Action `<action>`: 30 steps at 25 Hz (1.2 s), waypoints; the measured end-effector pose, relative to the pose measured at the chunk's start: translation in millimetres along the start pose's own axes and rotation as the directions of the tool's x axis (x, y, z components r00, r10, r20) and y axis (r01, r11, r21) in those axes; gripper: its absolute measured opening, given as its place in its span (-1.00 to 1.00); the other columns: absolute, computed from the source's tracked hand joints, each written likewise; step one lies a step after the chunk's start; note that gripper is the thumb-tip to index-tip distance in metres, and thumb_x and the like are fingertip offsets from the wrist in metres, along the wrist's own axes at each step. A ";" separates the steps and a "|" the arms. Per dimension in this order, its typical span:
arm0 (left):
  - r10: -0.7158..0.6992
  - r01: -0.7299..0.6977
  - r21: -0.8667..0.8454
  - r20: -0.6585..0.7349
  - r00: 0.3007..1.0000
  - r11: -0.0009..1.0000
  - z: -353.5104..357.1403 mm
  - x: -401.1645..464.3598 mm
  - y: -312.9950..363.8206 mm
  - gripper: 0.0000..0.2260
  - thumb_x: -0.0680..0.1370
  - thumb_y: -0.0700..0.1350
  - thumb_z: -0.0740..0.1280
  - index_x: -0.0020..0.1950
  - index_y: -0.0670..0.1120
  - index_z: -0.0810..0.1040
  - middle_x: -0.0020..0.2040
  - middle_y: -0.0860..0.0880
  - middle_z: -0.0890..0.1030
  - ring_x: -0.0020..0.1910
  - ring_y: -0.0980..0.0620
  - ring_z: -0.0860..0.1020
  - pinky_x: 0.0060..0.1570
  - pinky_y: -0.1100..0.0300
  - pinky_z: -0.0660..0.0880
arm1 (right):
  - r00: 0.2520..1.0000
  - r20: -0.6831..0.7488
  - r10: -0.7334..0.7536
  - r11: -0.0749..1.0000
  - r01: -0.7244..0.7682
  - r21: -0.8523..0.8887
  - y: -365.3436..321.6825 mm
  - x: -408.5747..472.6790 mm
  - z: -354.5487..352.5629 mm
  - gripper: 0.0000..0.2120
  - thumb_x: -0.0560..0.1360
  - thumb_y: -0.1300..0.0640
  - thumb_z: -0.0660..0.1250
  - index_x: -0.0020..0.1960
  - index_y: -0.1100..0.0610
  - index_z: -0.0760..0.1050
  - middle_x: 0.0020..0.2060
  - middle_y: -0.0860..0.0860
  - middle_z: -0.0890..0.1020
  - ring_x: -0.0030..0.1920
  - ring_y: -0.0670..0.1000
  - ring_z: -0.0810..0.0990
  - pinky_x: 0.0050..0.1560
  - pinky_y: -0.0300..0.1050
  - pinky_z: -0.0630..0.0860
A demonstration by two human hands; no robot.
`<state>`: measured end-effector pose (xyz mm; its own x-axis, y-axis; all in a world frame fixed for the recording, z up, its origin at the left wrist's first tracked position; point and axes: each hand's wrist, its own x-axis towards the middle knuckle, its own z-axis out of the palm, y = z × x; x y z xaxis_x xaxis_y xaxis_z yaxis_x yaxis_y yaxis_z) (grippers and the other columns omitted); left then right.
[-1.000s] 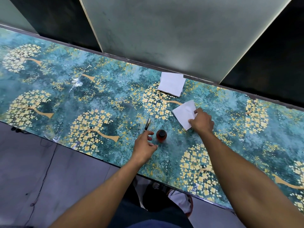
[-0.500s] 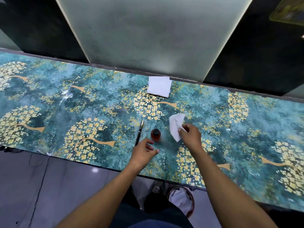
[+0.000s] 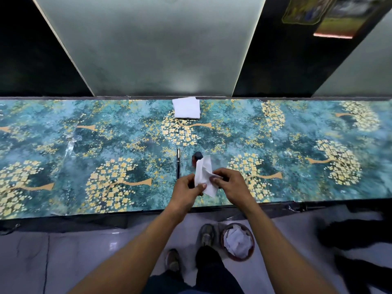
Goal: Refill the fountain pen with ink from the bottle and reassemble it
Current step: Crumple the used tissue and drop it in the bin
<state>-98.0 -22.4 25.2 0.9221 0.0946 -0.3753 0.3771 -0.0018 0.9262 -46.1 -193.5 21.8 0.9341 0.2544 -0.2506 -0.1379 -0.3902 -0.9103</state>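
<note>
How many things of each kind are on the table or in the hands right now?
Pens: 1, pen
Ink bottles: 1, ink bottle
Tissue stacks: 1, tissue stack
Loose tissues: 1, tissue, held by both hands
Total: 4

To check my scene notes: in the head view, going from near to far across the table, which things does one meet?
Both hands, left and right, holding a tissue → pen → ink bottle → stack of tissues at the far edge.
</note>
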 end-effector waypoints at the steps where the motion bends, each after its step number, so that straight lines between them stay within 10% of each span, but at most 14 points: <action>1: 0.000 0.000 -0.003 0.010 1.000 1.000 -4.0 -8.1 -4.6 -0.85 0.53 -0.32 0.41 0.08 -0.22 0.66 -0.13 -0.11 0.71 -0.22 0.08 0.63 -0.24 0.22 0.56 | 1.000 -0.019 0.009 1.000 -0.009 0.003 1.1 -10.1 6.5 -0.75 0.51 0.26 0.45 -0.18 -0.10 0.66 -0.22 -0.06 0.71 -0.15 -0.02 0.65 -0.04 0.11 0.60; 12: -0.140 0.152 -0.110 0.113 0.984 0.982 14.7 -60.3 -44.1 -0.92 0.54 -0.33 0.39 -0.03 -0.28 0.69 -0.25 -0.07 0.70 -0.33 0.15 0.60 -0.23 0.27 0.53 | 0.947 -0.248 0.206 0.977 -0.184 0.108 41.2 -95.1 14.4 -0.95 0.46 0.15 0.51 -0.11 0.04 0.67 -0.17 0.01 0.73 -0.06 0.13 0.69 -0.02 0.21 0.61; 25: -0.258 0.200 0.327 0.143 0.955 0.924 122.8 -67.5 -144.8 -0.93 0.52 -0.26 0.44 -0.02 -0.17 0.62 -0.25 -0.08 0.59 -0.27 -0.03 0.57 -0.38 0.40 0.44 | 0.815 -0.422 0.396 0.913 -0.398 0.089 194.7 -170.9 -50.2 -0.92 0.51 0.22 0.45 -0.04 0.06 0.65 -0.12 -0.08 0.70 -0.09 -0.05 0.65 -0.07 -0.12 0.57; 30: -0.354 0.217 0.504 0.191 0.915 0.836 165.0 -47.5 -224.9 -0.84 0.49 -0.19 0.47 0.05 -0.12 0.62 -0.14 -0.04 0.64 -0.19 0.01 0.60 -0.03 0.05 0.59 | 0.725 -0.489 0.486 0.845 -0.532 0.050 296.5 -180.9 -60.0 -0.80 0.50 0.27 0.45 0.12 0.14 0.64 -0.01 0.02 0.70 -0.01 0.02 0.65 0.02 -0.18 0.52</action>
<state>-212.3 -190.7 -171.4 0.7274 -0.1033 -0.6784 0.5595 -0.4830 0.6735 -236.2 -408.3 -183.0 0.7709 -0.4380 -0.4626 -0.6304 -0.4206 -0.6524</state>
